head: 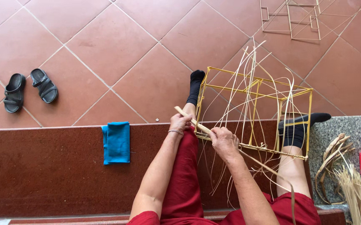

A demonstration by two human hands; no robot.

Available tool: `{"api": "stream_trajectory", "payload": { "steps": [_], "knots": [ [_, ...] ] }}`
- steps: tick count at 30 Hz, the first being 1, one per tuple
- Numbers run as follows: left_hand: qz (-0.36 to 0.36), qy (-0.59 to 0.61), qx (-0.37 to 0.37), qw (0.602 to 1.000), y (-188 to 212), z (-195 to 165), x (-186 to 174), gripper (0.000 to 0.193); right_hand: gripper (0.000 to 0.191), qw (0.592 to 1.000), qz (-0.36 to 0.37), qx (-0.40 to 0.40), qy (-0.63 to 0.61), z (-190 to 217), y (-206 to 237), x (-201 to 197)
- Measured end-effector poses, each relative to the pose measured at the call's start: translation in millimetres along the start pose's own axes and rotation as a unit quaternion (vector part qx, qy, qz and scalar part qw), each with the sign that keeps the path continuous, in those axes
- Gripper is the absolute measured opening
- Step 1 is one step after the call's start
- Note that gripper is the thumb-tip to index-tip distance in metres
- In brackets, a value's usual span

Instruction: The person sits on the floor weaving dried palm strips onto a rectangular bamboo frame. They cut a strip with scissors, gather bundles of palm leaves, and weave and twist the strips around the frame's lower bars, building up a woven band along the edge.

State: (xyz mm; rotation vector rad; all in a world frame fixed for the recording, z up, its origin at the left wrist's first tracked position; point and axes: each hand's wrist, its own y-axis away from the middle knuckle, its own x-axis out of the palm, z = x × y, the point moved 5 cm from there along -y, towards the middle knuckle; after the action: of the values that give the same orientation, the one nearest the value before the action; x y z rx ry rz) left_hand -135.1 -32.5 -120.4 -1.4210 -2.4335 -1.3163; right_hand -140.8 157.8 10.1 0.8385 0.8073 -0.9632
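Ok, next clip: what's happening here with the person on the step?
A seated person in red clothing holds a yellow box-shaped bamboo stick frame between black-socked feet. The left hand and right hand both grip a pale bamboo rod along the frame's near edge, with long thin cane strips fanning loosely through it. A folded blue cloth and a pair of black sandals lie to the left.

Lighting: bright, even daylight; soft short shadows beside the sandals point(29, 90), well left of the hands. Faint sheen on floor tiles point(118, 54). Focus sharp throughout; slight wide-angle bending at edges.
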Motion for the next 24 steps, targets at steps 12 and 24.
{"api": "stream_trajectory", "payload": {
  "steps": [12,24],
  "knots": [
    [-0.074,0.262,0.071,0.96,22.6,3.6,-66.5,0.036,0.009,0.992,-0.097,-0.085,-0.011,-15.0,8.8,7.6],
    [0.123,-0.244,0.206,0.94,41.8,7.5,-30.1,0.01,0.007,0.984,-0.123,-0.108,0.065,-12.9,14.7,11.2]
  ]
}}
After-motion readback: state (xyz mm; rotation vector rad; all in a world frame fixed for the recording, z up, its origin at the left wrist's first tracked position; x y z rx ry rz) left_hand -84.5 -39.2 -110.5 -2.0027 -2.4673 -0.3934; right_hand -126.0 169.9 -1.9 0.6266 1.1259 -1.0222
